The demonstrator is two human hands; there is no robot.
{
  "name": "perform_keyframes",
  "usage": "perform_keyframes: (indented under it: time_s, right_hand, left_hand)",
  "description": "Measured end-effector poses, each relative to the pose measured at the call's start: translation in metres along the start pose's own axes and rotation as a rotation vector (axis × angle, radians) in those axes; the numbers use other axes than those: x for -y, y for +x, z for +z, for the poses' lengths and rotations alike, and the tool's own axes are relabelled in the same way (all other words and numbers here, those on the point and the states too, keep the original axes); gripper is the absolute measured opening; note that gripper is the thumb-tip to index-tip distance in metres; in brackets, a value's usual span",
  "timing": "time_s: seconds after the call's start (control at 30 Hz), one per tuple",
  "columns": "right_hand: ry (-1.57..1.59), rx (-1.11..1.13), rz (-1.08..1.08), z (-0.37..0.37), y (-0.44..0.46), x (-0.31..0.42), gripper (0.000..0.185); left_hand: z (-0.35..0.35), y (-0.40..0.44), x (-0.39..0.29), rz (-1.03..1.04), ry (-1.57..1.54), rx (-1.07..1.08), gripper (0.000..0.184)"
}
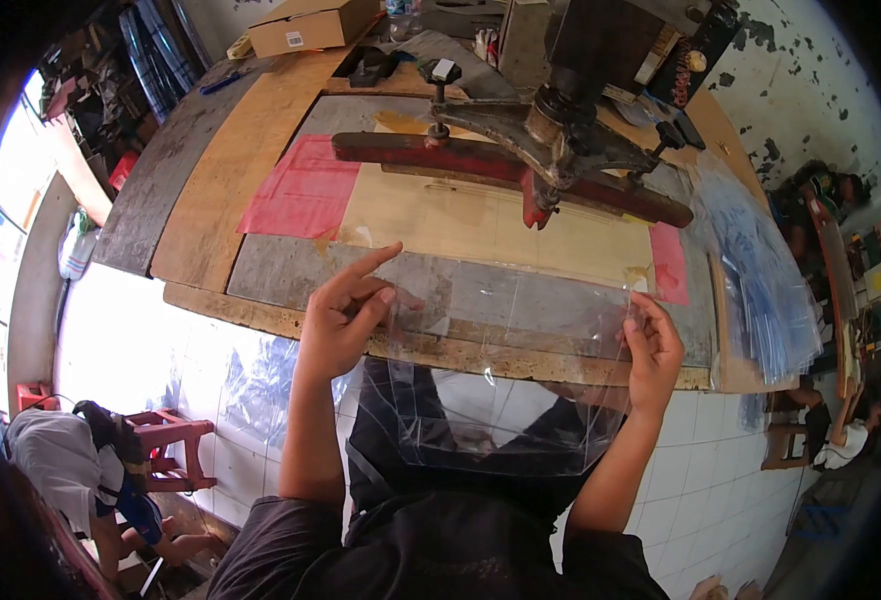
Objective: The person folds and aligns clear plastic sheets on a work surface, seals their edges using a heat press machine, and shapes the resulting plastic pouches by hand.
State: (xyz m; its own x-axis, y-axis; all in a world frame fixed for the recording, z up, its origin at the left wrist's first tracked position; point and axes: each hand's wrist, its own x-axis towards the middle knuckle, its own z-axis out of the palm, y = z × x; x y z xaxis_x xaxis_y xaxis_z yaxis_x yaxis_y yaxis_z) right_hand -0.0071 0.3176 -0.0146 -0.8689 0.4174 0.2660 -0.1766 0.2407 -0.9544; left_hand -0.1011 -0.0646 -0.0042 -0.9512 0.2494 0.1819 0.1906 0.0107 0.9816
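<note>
A clear plastic sheet [521,400] hangs between my two hands, its far end over the table's front edge and the rest drooping above my lap. My left hand [349,312] pinches its left side between thumb and bent fingers, with the index finger stretched forward over the grey work surface. At the right corner, my right hand [653,345] is closed on the sheet with thumb and fingers. Beyond both hands lies a cream-yellow sheet [441,215] taped to the bed, with a pink piece [304,188] at its left. The press's red bar [481,165] stands over it.
The press head [601,50] rises at the back. A stack of clear plastic sheets [761,270] lies at the table's right edge. A cardboard box [311,28] sits at the back left. Other people are at the far left [61,465] and far right, near a red stool [176,450].
</note>
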Motion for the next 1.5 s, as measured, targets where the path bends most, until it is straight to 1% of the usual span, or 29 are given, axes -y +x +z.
perform_keyframes:
  time_s: [0.07,0.13,0.27,0.33,0.53,0.63,0.87,1.03,1.13,1.37,1.43,1.5]
  right_hand:
    - [0.006,-0.002,0.004,0.000,0.000,0.001,0.033]
    - [-0.015,-0.001,-0.005,0.000,0.001,0.001,0.033]
    - [-0.038,0.012,0.007,-0.001,0.000,0.002,0.033]
    - [-0.029,0.002,0.000,0.002,0.000,0.003,0.033]
    - [-0.016,-0.003,0.007,0.001,0.000,0.003,0.032]
    - [-0.013,0.005,0.004,0.001,0.000,0.003,0.032]
    - [-0.014,0.003,0.006,0.000,0.000,0.002,0.032]
    - [0.006,0.009,-0.011,0.000,0.000,-0.001,0.032]
    - [0.009,0.020,-0.014,-0.003,0.000,-0.004,0.033]
    - [0.025,0.026,-0.004,-0.004,-0.001,-0.005,0.033]
    - [0.032,0.017,-0.018,-0.002,-0.001,-0.004,0.033]
    - [0.032,0.006,-0.032,-0.001,-0.002,-0.001,0.033]
  left_hand:
    - [0.001,0.000,-0.002,-0.001,0.016,0.006,0.046]
    - [0.007,-0.001,-0.010,0.013,-0.088,-0.060,0.043]
    - [0.002,-0.001,-0.003,-0.005,-0.092,-0.010,0.040]
    - [0.002,0.000,-0.007,-0.029,0.004,-0.013,0.044]
    - [0.004,-0.001,-0.010,-0.060,0.006,-0.027,0.049]
    - [0.002,0.000,-0.005,-0.034,0.058,-0.016,0.052]
    - [0.004,-0.001,-0.010,-0.067,0.030,-0.012,0.053]
    - [0.002,0.000,-0.004,-0.015,0.078,-0.002,0.053]
    - [0.003,0.000,-0.008,-0.037,0.055,0.005,0.055]
    - [0.004,-0.001,-0.008,-0.007,0.111,-0.004,0.057]
    - [0.004,-0.002,-0.004,-0.042,0.102,-0.041,0.058]
    - [0.005,-0.002,-0.007,-0.045,0.084,-0.021,0.059]
